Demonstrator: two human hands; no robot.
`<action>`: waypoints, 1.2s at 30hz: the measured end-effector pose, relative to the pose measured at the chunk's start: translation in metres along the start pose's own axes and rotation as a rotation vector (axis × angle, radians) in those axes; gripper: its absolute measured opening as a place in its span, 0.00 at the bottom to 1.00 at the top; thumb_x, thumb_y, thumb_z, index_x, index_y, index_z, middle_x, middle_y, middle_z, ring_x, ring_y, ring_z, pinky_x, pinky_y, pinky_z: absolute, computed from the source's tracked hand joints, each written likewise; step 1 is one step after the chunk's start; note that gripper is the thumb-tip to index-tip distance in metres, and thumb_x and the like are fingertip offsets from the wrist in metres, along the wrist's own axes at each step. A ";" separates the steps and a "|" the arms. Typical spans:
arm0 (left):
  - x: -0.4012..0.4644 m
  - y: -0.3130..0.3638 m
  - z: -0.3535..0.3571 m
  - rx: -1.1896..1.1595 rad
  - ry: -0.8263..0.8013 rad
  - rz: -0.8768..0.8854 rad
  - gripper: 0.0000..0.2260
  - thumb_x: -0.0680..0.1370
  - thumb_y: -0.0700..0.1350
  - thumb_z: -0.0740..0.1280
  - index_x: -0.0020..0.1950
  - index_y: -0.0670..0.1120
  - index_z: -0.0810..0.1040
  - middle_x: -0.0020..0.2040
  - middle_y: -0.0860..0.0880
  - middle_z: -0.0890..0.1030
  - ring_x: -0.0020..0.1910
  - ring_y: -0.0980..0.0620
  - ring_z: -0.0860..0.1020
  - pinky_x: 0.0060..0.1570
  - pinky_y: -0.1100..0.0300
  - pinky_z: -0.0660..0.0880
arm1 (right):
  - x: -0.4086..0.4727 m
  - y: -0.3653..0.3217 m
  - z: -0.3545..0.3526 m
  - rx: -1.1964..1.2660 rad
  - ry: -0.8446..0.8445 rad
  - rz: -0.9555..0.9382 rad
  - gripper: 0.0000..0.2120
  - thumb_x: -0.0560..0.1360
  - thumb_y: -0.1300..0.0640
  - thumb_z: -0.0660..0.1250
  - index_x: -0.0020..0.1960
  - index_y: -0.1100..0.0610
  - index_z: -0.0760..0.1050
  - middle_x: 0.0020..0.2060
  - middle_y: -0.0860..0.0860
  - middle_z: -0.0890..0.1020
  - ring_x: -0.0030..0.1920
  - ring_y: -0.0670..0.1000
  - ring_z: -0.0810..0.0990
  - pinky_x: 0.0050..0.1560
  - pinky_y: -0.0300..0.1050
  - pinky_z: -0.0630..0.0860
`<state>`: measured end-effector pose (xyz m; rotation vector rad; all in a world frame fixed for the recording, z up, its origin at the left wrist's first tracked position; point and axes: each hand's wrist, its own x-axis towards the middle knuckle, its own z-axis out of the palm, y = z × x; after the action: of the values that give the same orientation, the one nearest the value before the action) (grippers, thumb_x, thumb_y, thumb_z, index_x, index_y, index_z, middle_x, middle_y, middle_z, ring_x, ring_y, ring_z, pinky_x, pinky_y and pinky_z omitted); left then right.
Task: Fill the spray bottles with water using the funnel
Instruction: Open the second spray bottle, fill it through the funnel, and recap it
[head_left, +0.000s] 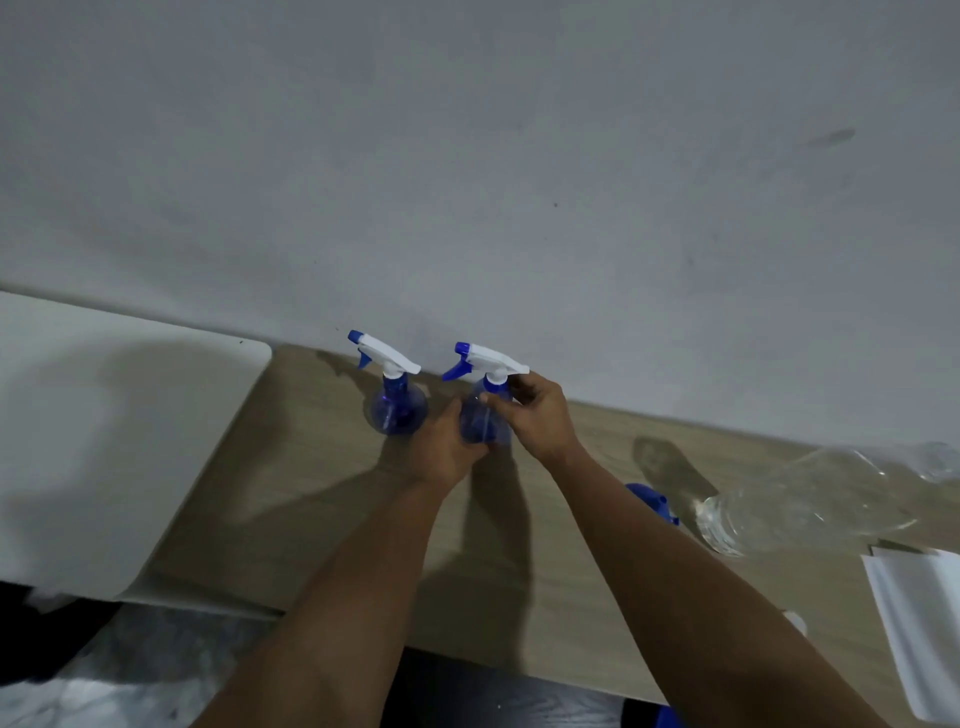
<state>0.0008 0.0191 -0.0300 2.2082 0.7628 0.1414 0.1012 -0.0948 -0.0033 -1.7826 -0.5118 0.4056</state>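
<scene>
Two blue spray bottles with white and blue trigger heads stand upright on the wooden table near the wall. The left bottle stands free. The right bottle is held by both hands: my left hand wraps its round body from the left, and my right hand grips its neck under the trigger head. A blue funnel lies on the table to the right, partly hidden behind my right forearm. A clear plastic water bottle lies on its side further right.
A white board or basin covers the table's left end. White paper sheets lie at the right edge. The grey wall stands right behind the bottles. The table's front edge runs along the bottom, with dark floor below.
</scene>
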 end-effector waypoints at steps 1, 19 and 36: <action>-0.004 -0.001 -0.003 -0.019 0.001 0.002 0.25 0.71 0.49 0.79 0.65 0.46 0.76 0.57 0.46 0.83 0.56 0.45 0.81 0.54 0.55 0.75 | -0.002 -0.001 0.002 -0.009 0.006 -0.001 0.19 0.73 0.64 0.80 0.63 0.58 0.83 0.56 0.51 0.88 0.57 0.48 0.86 0.61 0.49 0.82; 0.005 -0.092 -0.072 0.390 0.211 -0.174 0.26 0.69 0.65 0.67 0.64 0.55 0.69 0.61 0.50 0.78 0.63 0.47 0.77 0.62 0.45 0.75 | -0.023 -0.045 0.124 -0.189 -0.078 0.173 0.24 0.80 0.56 0.73 0.74 0.55 0.73 0.67 0.50 0.81 0.64 0.48 0.77 0.63 0.44 0.74; -0.067 -0.034 -0.115 -0.046 0.067 0.082 0.18 0.76 0.47 0.75 0.64 0.45 0.78 0.55 0.55 0.79 0.55 0.49 0.80 0.49 0.75 0.67 | -0.050 -0.093 0.108 -0.236 0.024 0.045 0.07 0.79 0.57 0.70 0.45 0.59 0.75 0.36 0.52 0.81 0.38 0.52 0.80 0.39 0.47 0.75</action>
<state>-0.1083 0.0727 0.0345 2.2014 0.6993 0.2723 -0.0092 -0.0130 0.0589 -2.0268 -0.5207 0.3665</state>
